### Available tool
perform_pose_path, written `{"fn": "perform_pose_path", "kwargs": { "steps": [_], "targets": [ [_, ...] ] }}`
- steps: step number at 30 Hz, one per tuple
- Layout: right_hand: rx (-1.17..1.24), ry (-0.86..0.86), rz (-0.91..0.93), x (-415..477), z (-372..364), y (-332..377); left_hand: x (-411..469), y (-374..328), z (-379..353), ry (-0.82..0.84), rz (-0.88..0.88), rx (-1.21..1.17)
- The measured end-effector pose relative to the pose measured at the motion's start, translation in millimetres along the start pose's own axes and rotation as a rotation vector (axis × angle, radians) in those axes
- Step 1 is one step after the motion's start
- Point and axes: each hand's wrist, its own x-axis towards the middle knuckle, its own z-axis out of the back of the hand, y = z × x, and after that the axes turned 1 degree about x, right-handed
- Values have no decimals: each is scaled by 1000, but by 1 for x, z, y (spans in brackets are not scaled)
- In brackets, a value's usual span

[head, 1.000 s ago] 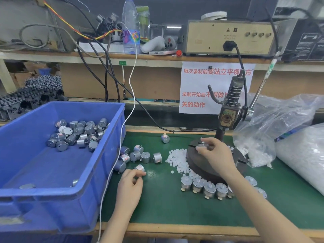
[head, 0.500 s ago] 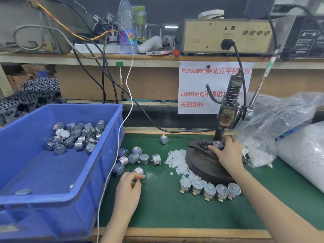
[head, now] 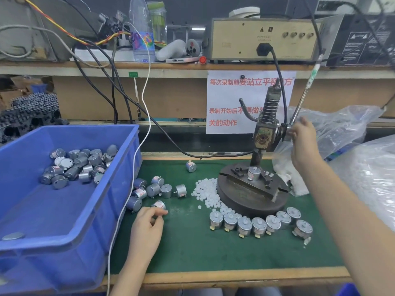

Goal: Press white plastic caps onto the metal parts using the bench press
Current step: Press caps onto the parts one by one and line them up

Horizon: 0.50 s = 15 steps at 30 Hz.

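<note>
A part sat in the press. My right hand was at the lever, grip unclear; pull next. My left hand pinched another part.

You have open green worktop between your left hand and the row of capped metal parts, right down to the near edge. The blue bin walls off your left, with loose metal parts just beside it and a white cable hanging across its right wall. Scattered white caps crowd the press base on its left. Plastic bags close in the right, behind your right hand by the lever
</note>
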Motion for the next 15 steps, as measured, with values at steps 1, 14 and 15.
{"fn": "perform_pose_path", "kwargs": {
  "steps": [1, 14, 15],
  "targets": [
    [32, -16, -16, 8, -3, 12, 0, 0, 0, -3, 0, 3],
    [-123, 41, 309, -35, -1, 10, 1, 2, 0, -19, -2, 28],
    [-115, 41, 309, -35, -1, 11, 1, 2, 0, -23, -2, 29]
  ]
}}
